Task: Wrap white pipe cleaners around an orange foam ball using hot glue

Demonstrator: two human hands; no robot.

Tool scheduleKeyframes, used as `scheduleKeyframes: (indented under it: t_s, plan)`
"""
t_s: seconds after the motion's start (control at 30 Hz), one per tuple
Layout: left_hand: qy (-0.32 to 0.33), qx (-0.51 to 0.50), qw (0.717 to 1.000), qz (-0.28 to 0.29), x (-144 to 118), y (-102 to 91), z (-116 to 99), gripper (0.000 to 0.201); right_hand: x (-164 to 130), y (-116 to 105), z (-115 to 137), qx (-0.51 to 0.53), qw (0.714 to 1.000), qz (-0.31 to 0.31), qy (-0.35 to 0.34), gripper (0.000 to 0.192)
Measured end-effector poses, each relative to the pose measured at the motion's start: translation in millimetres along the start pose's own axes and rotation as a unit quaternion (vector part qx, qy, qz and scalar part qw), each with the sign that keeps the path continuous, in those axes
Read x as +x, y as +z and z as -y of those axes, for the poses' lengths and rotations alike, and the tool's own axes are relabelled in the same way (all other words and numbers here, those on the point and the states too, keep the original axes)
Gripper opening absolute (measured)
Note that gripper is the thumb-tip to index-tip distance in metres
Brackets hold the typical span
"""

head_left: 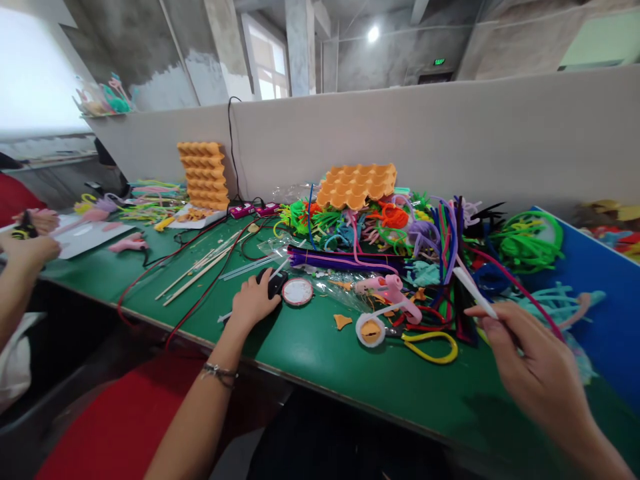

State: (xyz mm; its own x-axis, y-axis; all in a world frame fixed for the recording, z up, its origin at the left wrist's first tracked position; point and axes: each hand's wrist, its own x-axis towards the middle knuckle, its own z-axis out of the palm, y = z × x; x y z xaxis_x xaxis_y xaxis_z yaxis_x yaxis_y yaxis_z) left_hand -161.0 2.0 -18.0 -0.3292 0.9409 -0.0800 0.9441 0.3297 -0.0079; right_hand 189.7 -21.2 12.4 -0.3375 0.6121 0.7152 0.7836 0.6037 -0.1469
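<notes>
Our right hand [535,367] pinches the white strip [473,292] by its near end over the bench [320,360]; it seems light, fairly stiff, best held there. Whether our left hand [253,300] grips, we cannot tell.

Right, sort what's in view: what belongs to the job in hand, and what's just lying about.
Likely part of the job:
white strip, held in the right hand
black object, under the left hand

Apparently just lying about, untouched:
upright orange tray
wooden sticks
green bundle
orange scrap
</notes>
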Motion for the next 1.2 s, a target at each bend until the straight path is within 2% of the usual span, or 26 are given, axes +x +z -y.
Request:
scheduleKeyframes:
  t_s: [0.1,0.2,0.27,0.33,0.37,0.47,0.57,0.63,0.73,0.83,0.93,1.07,1.13,1.2]
  plan:
    - [0.033,0.001,0.999,0.006,-1.9,-16.3,8.0,0.058,1.3,-3.6,3.7,0.002,1.000,0.000,0.011,0.016]
    - [0.097,-0.004,0.995,-0.017,-19.0,-48.1,22.6,0.052,3.3,-6.7,9.8,0.004,0.999,-0.011,0.042,0.020]
    - [0.238,-0.107,0.965,0.002,-36.3,-71.4,30.7,0.047,4.2,-7.4,13.4,0.014,0.998,-0.013,0.054,0.022]
    - [0.367,-0.197,0.908,0.045,-53.8,-89.0,31.9,0.041,5.1,-7.0,16.2,0.030,0.998,-0.003,0.056,0.024]
    - [0.409,-0.230,0.882,0.039,-61.5,-94.1,28.8,0.036,5.7,-6.4,17.3,0.037,0.998,0.002,0.052,0.026]
    - [0.482,-0.261,0.836,-0.010,-77.9,-92.6,5.4,0.027,8.7,-4.9,19.7,0.037,0.999,-0.007,0.012,0.031]
    - [0.534,-0.221,0.816,0.024,-84.2,-75.0,-28.5,0.021,11.3,-5.6,20.3,0.008,0.999,-0.018,-0.027,0.033]
    - [0.545,-0.212,0.810,0.044,-84.3,-62.0,-48.3,0.019,11.1,-7.0,19.1,-0.010,0.999,-0.020,-0.034,0.034]
    - [0.522,-0.297,0.799,-0.005,-82.0,-47.1,-67.9,0.033,6.2,-7.7,14.7,-0.012,0.998,-0.014,-0.066,0.033]
    - [0.485,-0.372,0.790,-0.036,-80.5,-39.1,-78.4,0.048,-0.8,-5.3,10.1,0.009,0.991,0.028,-0.131,0.029]
    - [0.506,-0.365,0.781,-0.034,-81.1,-37.3,-86.7,0.041,-3.9,-1.2,10.0,0.021,0.984,0.072,-0.160,0.030]
    - [0.543,-0.264,0.798,-0.004,-80.9,-36.2,-100.0,0.030,-0.9,3.8,16.7,0.008,0.979,0.101,-0.178,0.032]
    - [0.535,-0.237,0.811,-0.001,-79.1,-33.8,-108.0,0.029,0.5,6.5,21.2,0.012,0.977,0.105,-0.187,0.031]
    - [0.504,-0.254,0.825,-0.002,-76.8,-31.5,-116.2,0.029,1.0,9.8,25.6,0.035,0.978,0.116,-0.170,0.028]
